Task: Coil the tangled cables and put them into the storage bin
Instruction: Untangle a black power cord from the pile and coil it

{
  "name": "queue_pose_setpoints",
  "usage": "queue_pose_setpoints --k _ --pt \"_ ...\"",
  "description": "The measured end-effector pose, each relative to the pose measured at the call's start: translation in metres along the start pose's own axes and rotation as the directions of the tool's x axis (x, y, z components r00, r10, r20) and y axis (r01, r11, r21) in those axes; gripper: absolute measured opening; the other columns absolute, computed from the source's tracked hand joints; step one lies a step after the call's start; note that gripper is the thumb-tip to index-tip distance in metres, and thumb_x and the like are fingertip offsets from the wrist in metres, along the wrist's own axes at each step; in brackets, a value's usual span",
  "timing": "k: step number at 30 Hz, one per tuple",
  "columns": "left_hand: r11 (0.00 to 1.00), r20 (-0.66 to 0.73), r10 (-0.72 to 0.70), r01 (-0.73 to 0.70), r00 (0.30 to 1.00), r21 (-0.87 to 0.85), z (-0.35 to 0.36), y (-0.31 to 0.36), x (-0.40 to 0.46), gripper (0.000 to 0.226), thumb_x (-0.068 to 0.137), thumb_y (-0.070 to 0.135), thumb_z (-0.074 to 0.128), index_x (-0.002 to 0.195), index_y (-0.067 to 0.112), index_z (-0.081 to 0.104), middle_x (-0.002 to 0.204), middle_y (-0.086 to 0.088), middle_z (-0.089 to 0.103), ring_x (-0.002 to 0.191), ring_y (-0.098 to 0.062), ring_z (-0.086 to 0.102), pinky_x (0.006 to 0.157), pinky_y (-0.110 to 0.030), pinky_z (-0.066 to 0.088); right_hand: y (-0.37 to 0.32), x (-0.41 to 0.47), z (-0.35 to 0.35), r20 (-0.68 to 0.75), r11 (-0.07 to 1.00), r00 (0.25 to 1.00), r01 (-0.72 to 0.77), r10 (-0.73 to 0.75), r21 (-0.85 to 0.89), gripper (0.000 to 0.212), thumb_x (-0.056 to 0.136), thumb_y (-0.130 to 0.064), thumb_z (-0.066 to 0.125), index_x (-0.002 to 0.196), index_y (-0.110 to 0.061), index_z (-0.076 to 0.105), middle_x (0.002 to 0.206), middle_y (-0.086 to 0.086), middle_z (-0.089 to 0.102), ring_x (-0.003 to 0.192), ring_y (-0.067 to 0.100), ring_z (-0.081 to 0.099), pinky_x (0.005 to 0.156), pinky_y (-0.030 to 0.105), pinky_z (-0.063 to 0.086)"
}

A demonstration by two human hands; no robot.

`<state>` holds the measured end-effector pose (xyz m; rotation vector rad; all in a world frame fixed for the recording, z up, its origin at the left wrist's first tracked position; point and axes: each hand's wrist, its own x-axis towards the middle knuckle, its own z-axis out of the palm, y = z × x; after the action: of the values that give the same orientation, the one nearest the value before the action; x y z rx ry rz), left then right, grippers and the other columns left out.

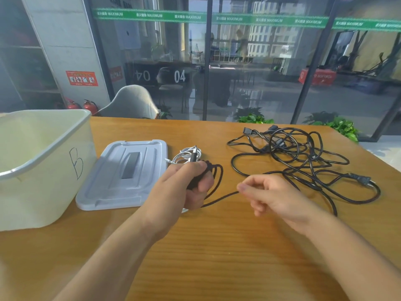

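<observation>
Cables are lying on a wooden table (pixel 217 246), and I am going from the left side to the right. At the far left a pale bin (pixel 43 166) is standing open on the table, with a letter B written by hand on its side wall. Just beside it, to the right, the grey lid (pixel 123 177) is lying flat on the table. Past the lid's right edge, a small white cable (pixel 186 154) is sitting in a loose bundle, touching or almost touching the top of the left hand (pixel 186 187). This hand is curling its fingers round several loops of a thin black cord (pixel 217 177), so it is gripping a small coil that is sticking out to the right of the fist. From the coil one strand of the same cord is running to the right hand (pixel 267 194), which is pinching it between thumb and fingertips, the other fingers being bent loosely. Behind and to the right of this hand, the thick black cables (pixel 303 153) are lying in a tangled heap on the table, well apart from the bin, with a plug (pixel 360 178) pointing to the right edge and another connector (pixel 247 130) at the far side.
</observation>
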<state>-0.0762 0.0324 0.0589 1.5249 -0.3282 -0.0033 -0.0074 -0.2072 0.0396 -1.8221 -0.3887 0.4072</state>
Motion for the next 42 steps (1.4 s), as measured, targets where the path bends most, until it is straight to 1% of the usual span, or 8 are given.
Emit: queue_pose_setpoints --k 3,6,12,19,22,31,38,42 --pt "1.000 0.038 0.009 -0.009 0.999 0.002 -0.002 -0.003 0.000 0.044 0.093 0.049 0.035 0.066 0.017 0.048 0.054 0.007 0.023 0.050 -0.017 0.017 0.052 -0.028 0.022 -0.004 0.000 0.011 0.047 0.798 0.999 -0.023 -0.007 0.602 0.016 0.083 -0.025 0.080 0.095 -0.014 0.079 0.078 0.001 0.064 0.067 0.013 0.062 0.061 0.024 0.058" --pt "0.999 0.059 -0.005 0.003 0.998 0.036 -0.001 -0.007 0.001 0.048 0.091 0.052 0.027 0.067 0.017 0.050 0.051 0.010 0.029 0.050 -0.018 0.019 0.054 -0.032 0.022 -0.006 0.002 0.037 -0.069 0.678 0.996 0.085 -0.051 0.730 0.014 0.087 -0.025 0.073 0.094 -0.017 0.082 0.079 -0.002 0.062 0.072 0.010 0.060 0.069 0.024 0.058" --pt "0.979 0.116 -0.043 0.018 0.992 0.205 0.006 -0.014 0.002 0.044 0.095 0.041 0.023 0.067 0.018 0.048 0.050 0.011 0.038 0.052 -0.015 0.028 0.056 -0.026 0.031 -0.008 0.001 0.076 -0.371 0.865 0.877 0.418 -0.305 0.278 0.027 0.102 -0.036 0.049 0.098 -0.015 0.064 0.098 -0.006 0.075 0.099 0.013 0.071 0.092 0.032 0.057" --pt "0.983 0.119 -0.097 0.077 0.988 0.169 0.016 -0.015 0.003 0.049 0.095 0.046 0.027 0.061 0.020 0.051 0.048 0.007 0.037 0.049 -0.017 0.029 0.051 -0.018 0.034 -0.002 0.001 0.081 -0.428 0.897 0.831 0.432 -0.356 0.091 0.032 0.108 -0.040 0.038 0.094 -0.017 0.055 0.081 -0.018 0.065 0.086 0.009 0.063 0.088 0.035 0.052" --pt "0.982 0.049 -0.112 0.104 0.992 0.157 0.026 -0.015 0.004 0.055 0.099 0.044 0.026 0.057 0.020 0.053 0.044 0.000 0.035 0.046 -0.017 0.031 0.050 -0.017 0.034 0.000 0.003 0.084 -0.478 0.918 0.805 0.397 -0.351 -0.005 0.035 0.111 -0.041 0.034 0.092 -0.019 0.054 0.079 -0.017 0.063 0.079 0.007 0.061 0.077 0.024 0.048" --pt "0.993 -0.310 -0.095 0.069 0.946 -0.096 0.037 -0.017 0.011 0.052 0.109 0.031 0.045 0.059 0.025 0.058 0.050 0.004 0.030 0.042 -0.015 0.022 0.043 -0.026 0.030 -0.008 -0.005 0.090 -0.519 0.887 0.724 0.424 -0.454 -0.183 0.032 0.109 -0.045 0.031 0.093 -0.024 0.048 0.071 0.002 0.063 0.058 0.017 0.059 0.053 0.043 0.049" --pt "0.994 -0.324 -0.067 0.035 0.944 -0.107 0.035 -0.018 0.009 0.025 0.108 0.020 0.046 0.085 0.015 0.054 0.056 0.002 0.027 0.042 -0.014 0.021 0.040 -0.023 0.027 -0.005 -0.004 0.089 -0.472 0.859 0.731 0.494 -0.494 -0.133 0.026 0.112 -0.043 0.032 0.105 -0.036 0.055 0.063 -0.003 0.057 0.055 0.022 0.058 0.053 0.048 0.049" --pt "0.996 -0.336 0.004 -0.033 0.942 -0.079 0.032 -0.019 0.009 0.039 0.109 0.038 0.047 0.098 0.002 0.043 0.062 -0.002 0.029 0.047 -0.014 0.022 0.043 -0.028 0.020 -0.005 -0.002 0.086 -0.433 0.840 0.735 0.533 -0.521 -0.106 0.026 0.111 -0.041 0.038 0.115 -0.035 0.063 0.062 0.002 0.059 0.054 0.024 0.057 0.052 0.046 0.049"
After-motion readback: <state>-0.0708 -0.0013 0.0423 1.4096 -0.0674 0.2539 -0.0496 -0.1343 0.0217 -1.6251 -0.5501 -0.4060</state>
